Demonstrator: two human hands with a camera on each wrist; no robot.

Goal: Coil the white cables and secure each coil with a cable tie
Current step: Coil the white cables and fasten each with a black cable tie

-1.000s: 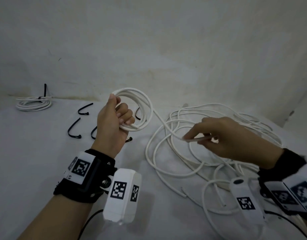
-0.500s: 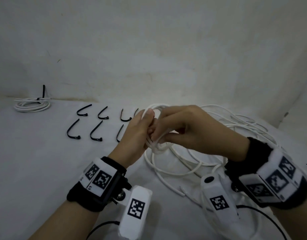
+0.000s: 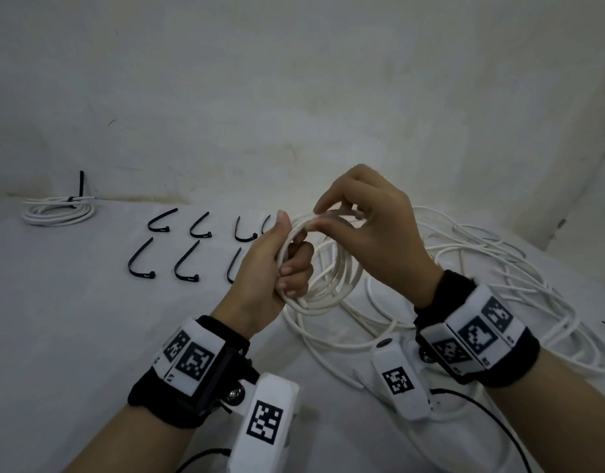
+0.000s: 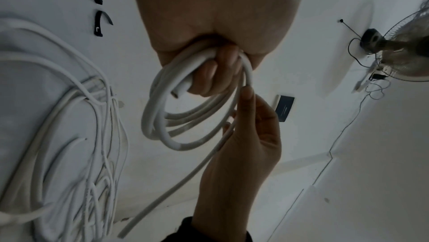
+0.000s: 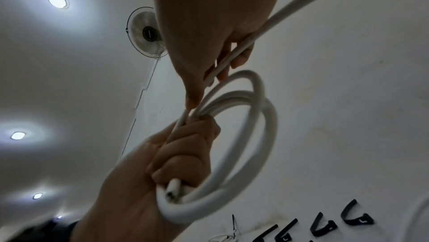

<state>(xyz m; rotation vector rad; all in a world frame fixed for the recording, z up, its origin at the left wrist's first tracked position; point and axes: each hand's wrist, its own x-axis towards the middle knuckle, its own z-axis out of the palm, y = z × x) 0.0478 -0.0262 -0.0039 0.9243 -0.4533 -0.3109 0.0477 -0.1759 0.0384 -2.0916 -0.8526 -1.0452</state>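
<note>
My left hand [image 3: 287, 264] grips a coil of white cable [image 3: 332, 288] of several loops, held upright above the table; its cut end pokes out by the curled fingers [image 4: 209, 73]. My right hand [image 3: 342, 220] pinches the free strand of the same cable [image 5: 230, 60] at the top of the coil, right beside the left thumb. The strand trails from there down to the loose white cable pile [image 3: 482, 268] on the table at right. Several black cable ties [image 3: 140, 261] lie in two rows to the left of my hands.
A finished coil bound with a black tie [image 3: 59, 209] lies at the far left by the wall [image 3: 294, 97]. The white table [image 3: 72, 319] spreads below. A wall fan [image 5: 146, 33] and ceiling lights show in the right wrist view.
The right hand drew a length of cable from the pile, brought it to the left hand and laid another loop on the coil. Both hands now sit slightly higher and apart.
</note>
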